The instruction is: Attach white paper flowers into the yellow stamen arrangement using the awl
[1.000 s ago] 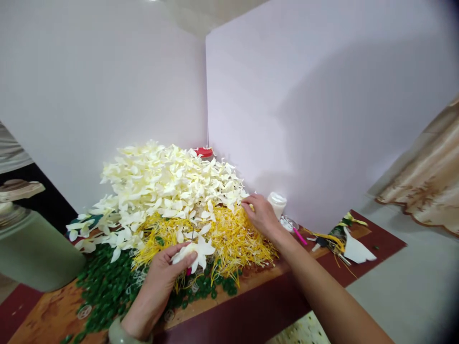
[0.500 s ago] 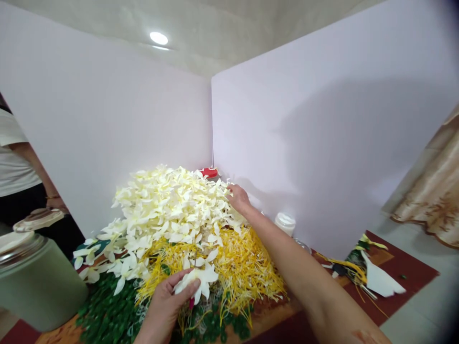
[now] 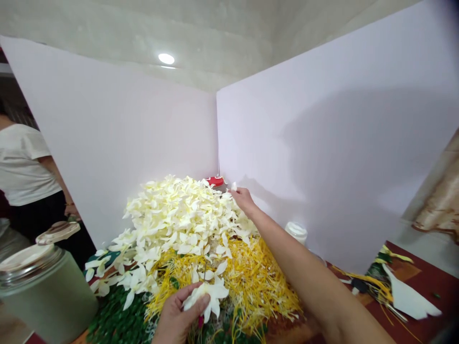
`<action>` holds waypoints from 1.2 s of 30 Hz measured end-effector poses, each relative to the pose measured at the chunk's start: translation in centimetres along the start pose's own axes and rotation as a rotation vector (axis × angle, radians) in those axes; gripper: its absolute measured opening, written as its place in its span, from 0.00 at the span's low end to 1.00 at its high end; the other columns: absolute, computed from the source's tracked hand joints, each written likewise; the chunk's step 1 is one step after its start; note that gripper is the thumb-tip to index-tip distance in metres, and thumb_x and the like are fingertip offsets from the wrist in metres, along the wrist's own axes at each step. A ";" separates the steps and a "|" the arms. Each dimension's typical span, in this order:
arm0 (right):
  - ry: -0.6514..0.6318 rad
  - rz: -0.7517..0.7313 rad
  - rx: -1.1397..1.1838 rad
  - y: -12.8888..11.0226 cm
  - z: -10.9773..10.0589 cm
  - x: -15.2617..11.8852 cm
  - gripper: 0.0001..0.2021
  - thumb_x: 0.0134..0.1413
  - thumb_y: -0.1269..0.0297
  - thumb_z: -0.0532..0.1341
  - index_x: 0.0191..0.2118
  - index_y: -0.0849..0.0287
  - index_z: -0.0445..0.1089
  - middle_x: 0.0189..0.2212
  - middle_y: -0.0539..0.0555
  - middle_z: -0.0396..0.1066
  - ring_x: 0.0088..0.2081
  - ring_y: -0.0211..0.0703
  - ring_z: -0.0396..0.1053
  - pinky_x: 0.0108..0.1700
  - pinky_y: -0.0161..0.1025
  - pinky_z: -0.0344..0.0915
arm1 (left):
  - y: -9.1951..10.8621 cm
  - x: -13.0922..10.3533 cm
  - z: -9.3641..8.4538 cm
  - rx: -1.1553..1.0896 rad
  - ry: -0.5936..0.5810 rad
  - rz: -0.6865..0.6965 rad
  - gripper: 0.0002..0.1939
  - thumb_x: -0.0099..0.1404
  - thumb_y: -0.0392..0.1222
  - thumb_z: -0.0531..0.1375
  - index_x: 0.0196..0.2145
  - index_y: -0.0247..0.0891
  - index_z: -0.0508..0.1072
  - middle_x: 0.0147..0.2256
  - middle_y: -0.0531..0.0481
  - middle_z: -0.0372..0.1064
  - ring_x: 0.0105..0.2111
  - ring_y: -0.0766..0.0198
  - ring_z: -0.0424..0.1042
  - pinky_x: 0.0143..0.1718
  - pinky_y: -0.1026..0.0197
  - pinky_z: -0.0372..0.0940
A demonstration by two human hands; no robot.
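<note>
My left hand (image 3: 184,310) pinches a white flower (image 3: 210,294) low in the head view, over yellow stamen-like strands (image 3: 261,286). A thin dark stem or wire rises from that flower. My right arm reaches forward, and my right hand (image 3: 244,198) has its fingers closed on a small white petal piece (image 3: 234,186) at the right edge of the heap of white flowers (image 3: 179,210). Small green pieces (image 3: 120,317) lie in a pile left of my left hand.
A large green canister (image 3: 50,296) stands at the left. Behind the heap is a red-lidded container (image 3: 215,181). A white-lidded jar (image 3: 296,231) sits beyond my right forearm. Tools and white scrap (image 3: 409,294) lie at the right. White panels rise behind; a person (image 3: 28,162) stands at left.
My right hand has lifted slightly off the heap's edge with a white petal piece in its fingers. My left hand still holds the flower. The view has shifted, showing more of the person at left.
</note>
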State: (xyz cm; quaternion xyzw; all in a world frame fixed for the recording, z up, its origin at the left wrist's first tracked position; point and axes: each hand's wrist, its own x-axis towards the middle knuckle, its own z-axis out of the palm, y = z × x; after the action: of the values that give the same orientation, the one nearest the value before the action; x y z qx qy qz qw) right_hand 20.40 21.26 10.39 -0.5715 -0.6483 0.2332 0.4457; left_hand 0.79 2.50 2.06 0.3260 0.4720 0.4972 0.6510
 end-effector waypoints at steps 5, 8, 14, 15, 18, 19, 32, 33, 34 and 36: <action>-0.204 0.073 0.341 0.1 0.5 -7.1 0.14 0.55 0.60 0.53 0.39 0.64 0.70 0.40 0.57 0.69 0.37 0.39 0.68 0.37 0.35 0.66 | -0.1 0.0 -0.2 0.051 -0.031 0.039 0.20 0.39 0.42 0.69 0.31 0.31 0.74 0.23 0.50 0.73 0.20 0.68 0.66 0.25 0.66 0.61; -0.322 0.120 0.469 0.1 2.3 -11.5 0.14 0.54 0.58 0.53 0.37 0.59 0.72 0.45 0.57 0.67 0.42 0.41 0.66 0.38 0.36 0.65 | -0.4 0.0 -0.4 0.085 -0.087 0.071 0.17 0.42 0.42 0.68 0.31 0.31 0.75 0.25 0.49 0.73 0.23 0.69 0.66 0.27 0.67 0.60; -0.408 0.157 0.529 -1.3 4.8 -16.0 0.15 0.54 0.54 0.54 0.37 0.55 0.73 0.35 0.54 0.70 0.37 0.41 0.65 0.43 0.41 0.60 | -0.9 0.1 -0.8 0.125 -0.220 0.112 0.11 0.47 0.41 0.66 0.28 0.32 0.75 0.24 0.51 0.70 0.22 0.71 0.63 0.26 0.68 0.57; -0.430 0.172 0.560 -1.6 4.9 -16.3 0.15 0.54 0.54 0.54 0.37 0.55 0.73 0.32 0.53 0.70 0.34 0.40 0.65 0.40 0.40 0.60 | -1.0 0.1 -0.8 0.131 -0.237 0.121 0.10 0.49 0.41 0.65 0.28 0.32 0.75 0.23 0.51 0.70 0.22 0.71 0.63 0.27 0.67 0.57; -0.466 0.209 0.648 -2.2 5.0 -16.6 0.17 0.54 0.52 0.53 0.38 0.56 0.73 0.27 0.52 0.70 0.29 0.39 0.65 0.35 0.39 0.61 | -0.9 0.1 -0.8 0.143 -0.280 0.137 0.09 0.51 0.41 0.64 0.29 0.32 0.75 0.24 0.50 0.70 0.24 0.70 0.62 0.28 0.67 0.57; -0.456 0.210 0.662 -2.3 4.9 -16.7 0.17 0.54 0.52 0.52 0.38 0.57 0.73 0.27 0.52 0.70 0.29 0.39 0.65 0.35 0.38 0.61 | -0.9 0.1 -0.8 0.145 -0.280 0.136 0.10 0.51 0.41 0.64 0.30 0.32 0.75 0.25 0.50 0.69 0.24 0.70 0.62 0.28 0.67 0.56; -0.358 0.068 0.566 -1.8 4.4 -16.6 0.18 0.56 0.52 0.50 0.43 0.55 0.71 0.36 0.54 0.71 0.37 0.42 0.66 0.45 0.42 0.59 | -1.1 0.4 -1.0 0.167 -0.224 0.094 0.10 0.50 0.42 0.64 0.27 0.31 0.74 0.22 0.51 0.67 0.20 0.72 0.58 0.23 0.68 0.52; -0.348 0.052 0.543 -1.8 4.5 -16.6 0.18 0.56 0.52 0.50 0.43 0.55 0.71 0.37 0.53 0.71 0.38 0.42 0.66 0.46 0.43 0.58 | -1.1 0.4 -1.0 0.172 -0.222 0.092 0.10 0.50 0.43 0.64 0.26 0.31 0.74 0.21 0.52 0.67 0.20 0.72 0.58 0.23 0.68 0.52; -0.339 0.037 0.525 -1.8 4.5 -16.6 0.18 0.56 0.52 0.50 0.43 0.54 0.71 0.38 0.53 0.71 0.40 0.42 0.66 0.48 0.43 0.57 | -1.1 0.4 -1.0 0.177 -0.226 0.092 0.10 0.50 0.43 0.64 0.27 0.31 0.74 0.21 0.52 0.67 0.20 0.72 0.58 0.23 0.68 0.52; -0.329 0.013 0.509 -1.7 4.5 -16.5 0.19 0.56 0.51 0.49 0.43 0.54 0.71 0.39 0.53 0.70 0.43 0.43 0.65 0.50 0.44 0.56 | -1.2 0.5 -1.1 0.182 -0.235 0.097 0.10 0.51 0.43 0.63 0.27 0.31 0.74 0.21 0.51 0.67 0.20 0.72 0.58 0.24 0.67 0.53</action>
State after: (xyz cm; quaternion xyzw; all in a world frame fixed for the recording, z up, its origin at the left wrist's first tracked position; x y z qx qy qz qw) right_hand 14.82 6.10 4.40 -0.4000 -0.6289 0.4807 0.4620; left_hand 0.23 2.54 0.47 0.4620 0.4196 0.4415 0.6447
